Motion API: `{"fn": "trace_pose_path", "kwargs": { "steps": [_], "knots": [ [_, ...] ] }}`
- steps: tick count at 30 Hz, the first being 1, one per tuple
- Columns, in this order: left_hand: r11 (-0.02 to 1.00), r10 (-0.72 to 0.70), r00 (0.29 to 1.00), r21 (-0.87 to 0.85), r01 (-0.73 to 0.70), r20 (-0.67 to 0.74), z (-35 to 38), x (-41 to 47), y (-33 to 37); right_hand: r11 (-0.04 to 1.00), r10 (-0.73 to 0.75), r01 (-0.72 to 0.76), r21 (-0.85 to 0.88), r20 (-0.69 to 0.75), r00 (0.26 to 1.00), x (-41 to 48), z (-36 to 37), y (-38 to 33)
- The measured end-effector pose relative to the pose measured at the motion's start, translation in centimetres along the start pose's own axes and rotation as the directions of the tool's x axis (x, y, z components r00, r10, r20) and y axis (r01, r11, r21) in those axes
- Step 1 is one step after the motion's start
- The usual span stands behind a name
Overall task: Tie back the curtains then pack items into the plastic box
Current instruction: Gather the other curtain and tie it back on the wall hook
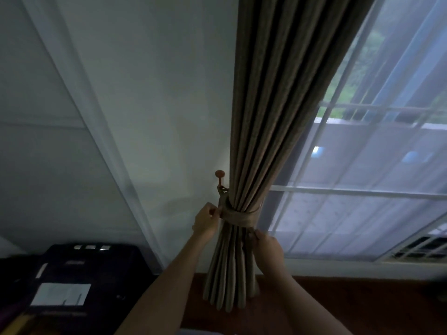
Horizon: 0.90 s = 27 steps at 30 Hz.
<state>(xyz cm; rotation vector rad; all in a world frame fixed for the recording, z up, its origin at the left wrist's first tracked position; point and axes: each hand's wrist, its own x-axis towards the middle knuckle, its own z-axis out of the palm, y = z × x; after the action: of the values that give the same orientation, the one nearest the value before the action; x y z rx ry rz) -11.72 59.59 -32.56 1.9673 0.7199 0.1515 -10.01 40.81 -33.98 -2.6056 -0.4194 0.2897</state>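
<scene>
- My left hand [205, 222]: fingers curled, pinching the left end of the tie-back [239, 215] just below the wall hook [219, 176].
- My right hand [268, 247]: fingers closed round the gathered folds of the curtain [278, 117], just under the tie-back on its right side.
- Curtain: brown, bunched into a narrow bundle, hanging against the white wall [157, 93] at the left edge of the window [362, 189].
- Tie-back: wrapped round the bundle, with a loop running up to the hook's stem.
- Dark case [72, 274]: lower left, well apart from both hands.
- My forearms cover part of the curtain's lower folds.
</scene>
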Motion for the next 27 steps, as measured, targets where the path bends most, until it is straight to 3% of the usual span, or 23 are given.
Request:
{"fn": "trace_pose_path", "kwargs": {
  "steps": [3, 6, 9, 12, 16, 20, 23, 27],
  "knots": [
    [0.999, 0.036, 0.997, 0.001, -0.036, -0.071, 0.4, -0.6, -0.7, 0.999, 0.014, -0.015, 0.033, 0.02, 1.0, 0.1, -0.6, -0.3],
    [0.971, 0.224, 0.949, -0.037, -0.238, -0.222, 0.2, -1.8, 0.0, 0.994, -0.01, 0.013, 0.111, -0.027, 1.0, -0.1, -1.2, -0.4],
    [0.808, 0.586, 0.787, 0.222, -0.546, -0.195, -0.9, -2.5, 0.3, 0.97, -0.065, 0.103, 0.22, -0.172, 0.983, -0.9, -2.3, -0.8],
    [0.591, 0.759, 0.652, 0.437, -0.678, -0.014, -1.8, -2.5, 1.1, 0.94, -0.17, 0.266, 0.216, -0.38, 0.909, -1.1, -4.1, -2.0],
    [0.509, 0.807, 0.591, 0.523, -0.683, -0.013, -2.8, -2.6, 2.9, 0.893, -0.231, 0.377, 0.244, -0.469, 0.852, -0.7, -6.7, -4.4],
    [0.612, 0.783, 0.603, 0.361, -0.704, -0.151, -3.7, -3.8, 5.3, 0.863, -0.223, 0.439, 0.249, -0.593, 0.774, -0.8, -8.9, -6.3],
    [0.573, 0.819, 0.528, 0.319, -0.755, -0.222, -5.1, -4.3, 8.2, 0.849, -0.226, 0.472, 0.237, -0.645, 0.73, -0.6, -10.4, -7.6],
    [0.536, 0.839, 0.505, 0.455, -0.711, -0.2, -6.4, -3.6, 10.7, 0.85, -0.247, 0.479, 0.22, -0.637, 0.73, -0.6, -10.9, -8.4]
  ]
}}
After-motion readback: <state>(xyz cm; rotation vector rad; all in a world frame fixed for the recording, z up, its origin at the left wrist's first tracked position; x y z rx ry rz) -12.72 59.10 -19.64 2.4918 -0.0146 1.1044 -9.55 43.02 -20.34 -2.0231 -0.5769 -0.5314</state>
